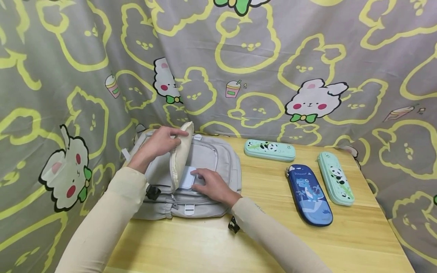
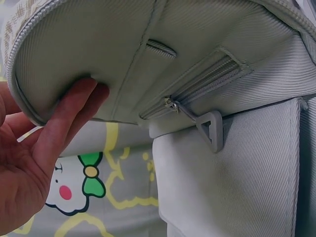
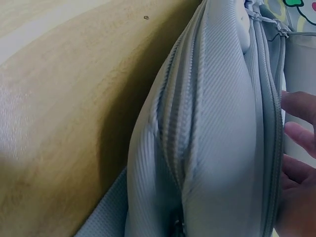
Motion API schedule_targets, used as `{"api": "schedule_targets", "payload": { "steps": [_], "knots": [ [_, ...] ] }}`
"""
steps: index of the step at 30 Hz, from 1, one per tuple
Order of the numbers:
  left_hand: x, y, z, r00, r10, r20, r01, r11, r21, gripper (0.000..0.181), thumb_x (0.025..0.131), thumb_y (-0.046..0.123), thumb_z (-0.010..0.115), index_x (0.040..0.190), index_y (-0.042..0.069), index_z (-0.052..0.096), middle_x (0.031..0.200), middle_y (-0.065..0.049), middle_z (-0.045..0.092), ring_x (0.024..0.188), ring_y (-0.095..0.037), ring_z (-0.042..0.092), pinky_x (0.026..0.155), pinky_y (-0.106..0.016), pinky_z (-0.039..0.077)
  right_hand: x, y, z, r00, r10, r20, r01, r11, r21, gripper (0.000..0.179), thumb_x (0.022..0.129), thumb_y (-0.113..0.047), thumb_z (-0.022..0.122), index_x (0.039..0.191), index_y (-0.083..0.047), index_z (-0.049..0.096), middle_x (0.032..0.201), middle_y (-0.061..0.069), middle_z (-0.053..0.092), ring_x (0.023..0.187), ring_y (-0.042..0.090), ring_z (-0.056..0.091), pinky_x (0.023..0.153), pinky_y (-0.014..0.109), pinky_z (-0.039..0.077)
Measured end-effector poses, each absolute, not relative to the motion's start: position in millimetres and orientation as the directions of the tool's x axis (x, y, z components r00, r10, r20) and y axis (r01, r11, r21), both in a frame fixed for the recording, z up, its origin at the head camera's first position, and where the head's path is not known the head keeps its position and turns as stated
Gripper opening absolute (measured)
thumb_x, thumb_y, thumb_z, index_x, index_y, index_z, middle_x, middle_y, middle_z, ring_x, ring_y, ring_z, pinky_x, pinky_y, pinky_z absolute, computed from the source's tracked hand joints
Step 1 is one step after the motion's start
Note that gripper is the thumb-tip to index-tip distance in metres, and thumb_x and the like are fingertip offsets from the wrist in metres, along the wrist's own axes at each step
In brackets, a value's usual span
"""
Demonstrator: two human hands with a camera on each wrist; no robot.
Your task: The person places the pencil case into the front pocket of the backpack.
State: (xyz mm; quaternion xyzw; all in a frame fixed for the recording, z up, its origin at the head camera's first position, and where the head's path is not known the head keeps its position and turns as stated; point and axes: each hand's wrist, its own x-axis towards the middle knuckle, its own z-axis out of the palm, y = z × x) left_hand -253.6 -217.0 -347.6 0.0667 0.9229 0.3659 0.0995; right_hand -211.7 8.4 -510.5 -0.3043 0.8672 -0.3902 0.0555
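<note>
A grey backpack (image 1: 227, 159) lies on the table with its front pocket unzipped. My left hand (image 1: 158, 144) holds the pocket's flap (image 1: 182, 153) raised, thumb on one side and fingers on the other. In the left wrist view the flap's lining (image 2: 59, 49) shows between those fingers, near a small inner zip with a grey pull (image 2: 212, 131). Inside the pocket is a light blue, round-cornered case (image 1: 187, 178), partly hidden by the flap. My right hand (image 1: 215, 184) pinches its right end between thumb and fingers. In the right wrist view, those fingers (image 3: 298, 136) reach behind the zipped edge.
To the right on the wooden table (image 1: 191, 246) lie a dark blue dinosaur pencil case (image 1: 308, 195) and two mint panda pencil cases, one at the back (image 1: 269, 150) and one farther right (image 1: 336, 178). A patterned curtain (image 1: 252, 57) hangs behind and along the left.
</note>
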Motion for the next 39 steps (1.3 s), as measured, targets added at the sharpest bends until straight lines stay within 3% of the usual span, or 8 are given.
{"api": "schedule_targets", "payload": {
  "steps": [6, 9, 15, 20, 23, 26, 32, 39],
  "knots": [
    [-253, -218, -348, -0.973, 0.183, -0.143, 0.035, 0.723, 0.689, 0.050, 0.101, 0.006, 0.052, 0.147, 0.012, 0.070, 0.095, -0.012, 0.053, 0.053, -0.012, 0.035, 0.054, -0.029, 0.033, -221, 6, -534, -0.797, -0.571, 0.196, -0.528, 0.502, -0.684, 0.048, 0.100, -0.040, 0.079, 0.142, -0.019, 0.070, 0.136, 0.004, 0.075, 0.120, 0.018, 0.072, 0.105, 0.039, 0.057],
    [-253, -219, -349, -0.974, 0.175, -0.144, 0.030, 0.728, 0.685, 0.051, 0.101, 0.007, 0.051, 0.147, 0.013, 0.070, 0.093, -0.011, 0.052, 0.053, -0.012, 0.034, 0.054, -0.029, 0.033, -218, 6, -531, -0.802, -0.569, 0.183, -0.515, 0.502, -0.695, 0.046, 0.099, -0.035, 0.079, 0.141, -0.017, 0.070, 0.136, 0.005, 0.075, 0.120, 0.020, 0.073, 0.104, 0.041, 0.058],
    [-252, -220, -349, -0.973, 0.179, -0.142, 0.039, 0.743, 0.668, 0.051, 0.101, 0.008, 0.051, 0.147, 0.013, 0.071, 0.091, -0.011, 0.052, 0.054, -0.014, 0.035, 0.054, -0.030, 0.033, -207, 16, -514, -0.802, -0.573, 0.171, -0.501, 0.488, -0.715, 0.046, 0.099, -0.027, 0.079, 0.142, -0.012, 0.069, 0.148, 0.011, 0.068, 0.137, 0.030, 0.065, 0.118, 0.050, 0.050],
    [-254, -222, -349, -0.972, 0.193, -0.137, 0.053, 0.744, 0.666, 0.050, 0.101, 0.007, 0.052, 0.146, 0.012, 0.071, 0.117, -0.017, 0.063, 0.056, -0.014, 0.037, 0.057, -0.031, 0.036, -214, 30, -540, -0.762, -0.591, 0.266, -0.603, 0.497, -0.624, 0.047, 0.102, -0.038, 0.075, 0.144, -0.017, 0.068, 0.157, 0.009, 0.060, 0.148, 0.028, 0.056, 0.124, 0.047, 0.043],
    [-254, -222, -348, -0.970, 0.200, -0.141, 0.054, 0.737, 0.674, 0.049, 0.101, 0.006, 0.051, 0.146, 0.011, 0.071, 0.135, -0.019, 0.062, 0.056, -0.014, 0.038, 0.058, -0.032, 0.036, -213, 41, -544, -0.756, -0.592, 0.280, -0.615, 0.494, -0.614, 0.046, 0.103, -0.041, 0.073, 0.143, -0.018, 0.069, 0.159, 0.008, 0.057, 0.149, 0.028, 0.054, 0.124, 0.048, 0.043],
    [-254, -223, -346, -0.969, 0.196, -0.151, 0.043, 0.734, 0.678, 0.049, 0.101, 0.006, 0.051, 0.146, 0.010, 0.071, 0.140, -0.021, 0.060, 0.056, -0.015, 0.037, 0.057, -0.032, 0.036, -207, 55, -535, -0.755, -0.587, 0.292, -0.615, 0.480, -0.625, 0.047, 0.105, -0.043, 0.072, 0.143, -0.016, 0.069, 0.161, 0.008, 0.055, 0.152, 0.029, 0.051, 0.126, 0.049, 0.041],
    [-253, -223, -344, -0.964, 0.203, -0.172, 0.035, 0.737, 0.675, 0.050, 0.101, 0.006, 0.050, 0.147, 0.010, 0.070, 0.142, -0.021, 0.058, 0.059, -0.016, 0.037, 0.059, -0.032, 0.036, -188, 75, -505, -0.785, -0.567, 0.250, -0.579, 0.527, -0.622, 0.036, 0.102, -0.025, 0.076, 0.135, -0.010, 0.073, 0.160, 0.015, 0.056, 0.153, 0.035, 0.049, 0.124, 0.056, 0.041],
    [-255, -223, -343, -0.956, 0.210, -0.204, 0.017, 0.736, 0.677, 0.048, 0.103, 0.008, 0.050, 0.145, 0.014, 0.071, 0.126, -0.019, 0.061, 0.060, -0.016, 0.039, 0.065, -0.035, 0.040, -183, 101, -501, -0.816, -0.537, 0.214, -0.544, 0.589, -0.598, 0.034, 0.102, -0.024, 0.078, 0.133, -0.011, 0.074, 0.159, 0.013, 0.057, 0.154, 0.033, 0.048, 0.127, 0.054, 0.039]
  ]
}}
